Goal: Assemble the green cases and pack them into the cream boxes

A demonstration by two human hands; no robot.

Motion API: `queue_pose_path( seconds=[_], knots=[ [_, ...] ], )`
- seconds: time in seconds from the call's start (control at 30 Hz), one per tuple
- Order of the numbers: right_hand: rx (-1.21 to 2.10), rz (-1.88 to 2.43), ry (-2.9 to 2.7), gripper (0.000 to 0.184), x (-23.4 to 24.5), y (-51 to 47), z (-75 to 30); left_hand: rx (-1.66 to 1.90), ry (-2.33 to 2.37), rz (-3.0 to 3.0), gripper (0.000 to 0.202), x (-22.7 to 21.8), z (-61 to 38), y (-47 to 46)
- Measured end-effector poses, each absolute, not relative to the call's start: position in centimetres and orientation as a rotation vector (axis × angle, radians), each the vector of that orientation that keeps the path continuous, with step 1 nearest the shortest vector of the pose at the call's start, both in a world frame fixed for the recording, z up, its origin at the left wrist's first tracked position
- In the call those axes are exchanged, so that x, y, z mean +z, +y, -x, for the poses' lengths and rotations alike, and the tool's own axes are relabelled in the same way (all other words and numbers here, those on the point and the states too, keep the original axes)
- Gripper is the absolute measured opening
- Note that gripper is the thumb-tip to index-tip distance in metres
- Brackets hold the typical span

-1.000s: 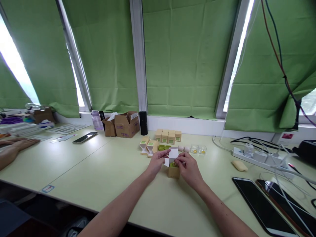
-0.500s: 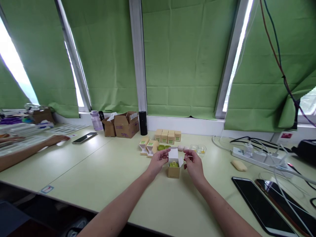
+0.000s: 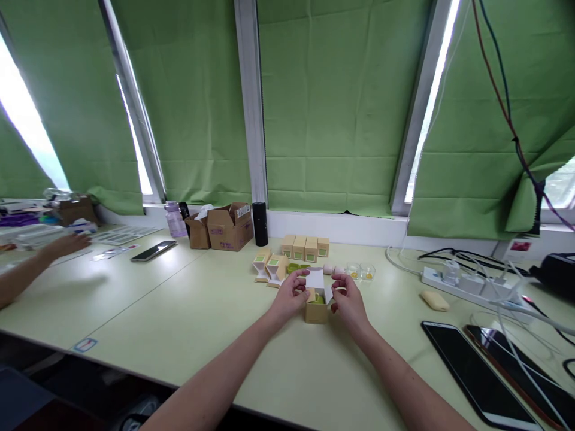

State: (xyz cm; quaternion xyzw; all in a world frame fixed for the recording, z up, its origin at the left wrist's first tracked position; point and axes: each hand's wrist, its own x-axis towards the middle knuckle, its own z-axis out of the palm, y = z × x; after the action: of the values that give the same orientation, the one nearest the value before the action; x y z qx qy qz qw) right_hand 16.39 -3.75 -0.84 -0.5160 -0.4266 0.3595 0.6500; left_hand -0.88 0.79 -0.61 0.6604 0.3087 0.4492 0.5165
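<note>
A small kraft cardboard box point(image 3: 316, 314) stands upright before me, its white-lined lid point(image 3: 315, 277) raised at the back. Inside it sits a yellow-green object with a loop on top point(image 3: 319, 299), partly covered by the left side flap. My left hand point(image 3: 290, 294) is closed at the box's left edge, fingers on that flap. At the opposite edge, my right hand point(image 3: 349, 298) has curled fingers against the right flap point(image 3: 329, 294). Behind the hands are green pieces point(image 3: 293, 268), pinkish-white pieces point(image 3: 329, 269) and clear round containers point(image 3: 367, 273) with yellow bits.
Several closed small boxes point(image 3: 299, 246) and two open ones point(image 3: 275, 269) stand behind. Further left are cartons point(image 3: 230, 227), a black cylinder point(image 3: 259, 224) and a phone point(image 3: 154, 251). A co-worker's hand point(image 3: 72, 243) is far left. Tablets point(image 3: 476, 374) and a cabled power strip point(image 3: 471, 290) lie right.
The box's left flap has come inward over the green object under my left fingers. My right hand has moved left to the right flap. The co-worker's hand has shifted left and lifted.
</note>
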Motion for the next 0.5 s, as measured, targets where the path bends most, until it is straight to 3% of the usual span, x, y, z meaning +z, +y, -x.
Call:
queue_pose_path(
  seconds=[0.5],
  knots=[
    [0.996,1.143,-0.985,0.046,-0.89,-4.22,-16.03,1.084,0.756,-1.600,0.053,-0.26,0.68,0.48]
  ],
)
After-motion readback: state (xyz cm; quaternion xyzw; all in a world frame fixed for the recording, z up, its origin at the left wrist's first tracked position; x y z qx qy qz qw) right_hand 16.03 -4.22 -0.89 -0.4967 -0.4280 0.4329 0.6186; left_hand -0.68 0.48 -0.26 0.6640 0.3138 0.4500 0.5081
